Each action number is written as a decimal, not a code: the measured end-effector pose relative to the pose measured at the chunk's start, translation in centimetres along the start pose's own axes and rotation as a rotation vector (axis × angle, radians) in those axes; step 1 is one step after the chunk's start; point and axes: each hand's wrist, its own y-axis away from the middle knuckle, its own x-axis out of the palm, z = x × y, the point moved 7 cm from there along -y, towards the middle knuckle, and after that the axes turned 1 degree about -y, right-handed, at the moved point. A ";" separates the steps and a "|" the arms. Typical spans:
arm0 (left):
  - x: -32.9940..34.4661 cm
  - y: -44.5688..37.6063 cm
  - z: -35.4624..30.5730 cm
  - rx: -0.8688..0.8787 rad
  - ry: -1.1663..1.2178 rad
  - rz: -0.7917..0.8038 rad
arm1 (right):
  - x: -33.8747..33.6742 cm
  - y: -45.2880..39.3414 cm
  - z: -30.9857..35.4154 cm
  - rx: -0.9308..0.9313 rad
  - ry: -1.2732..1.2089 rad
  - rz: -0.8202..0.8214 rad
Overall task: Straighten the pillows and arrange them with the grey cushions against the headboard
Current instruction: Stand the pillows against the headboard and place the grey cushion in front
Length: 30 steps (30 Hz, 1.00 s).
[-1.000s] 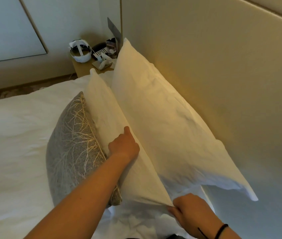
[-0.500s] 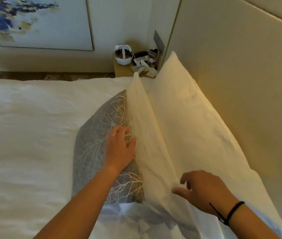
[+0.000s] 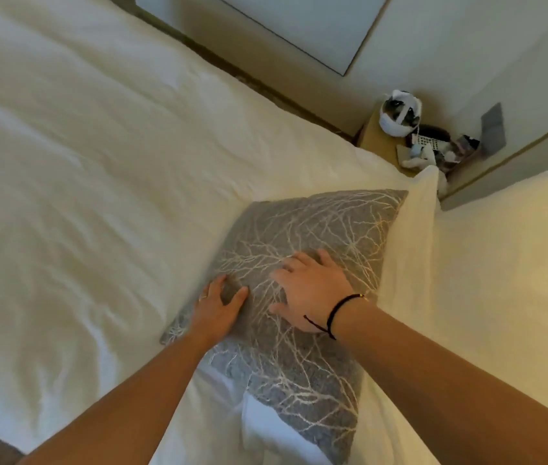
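Currently, the grey cushion (image 3: 299,263) leans against the front white pillow (image 3: 410,250), which stands before the rear pillow (image 3: 500,263) on the bed (image 3: 98,196). The left hand (image 3: 218,307) grips the cushion's lower left edge with curled fingers; the right hand (image 3: 312,290) presses flat on its face, fingers spread. Risk: excess pressure may tip the soft pillows toward the headboard or skew them. A one-sided pull from the left hand could rotate the cushion off square.
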 end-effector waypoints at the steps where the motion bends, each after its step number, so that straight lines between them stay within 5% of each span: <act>1: 0.1 -0.5 0.4 -0.007 0.000 -0.004 | 0.4 -2.3 -0.2 -0.002 0.047 0.043; 11: 2.1 -6.3 3.8 -0.076 -0.019 0.031 | 5.1 -17.3 -3.1 0.125 0.227 0.163; 23: 15.7 -2.1 -4.3 -0.075 0.142 0.309 | 6.8 -9.8 -14.5 0.158 0.191 0.217; 30: 12.6 -0.6 -3.0 -0.105 -0.025 0.221 | 7.9 -12.3 -12.4 0.152 0.184 0.308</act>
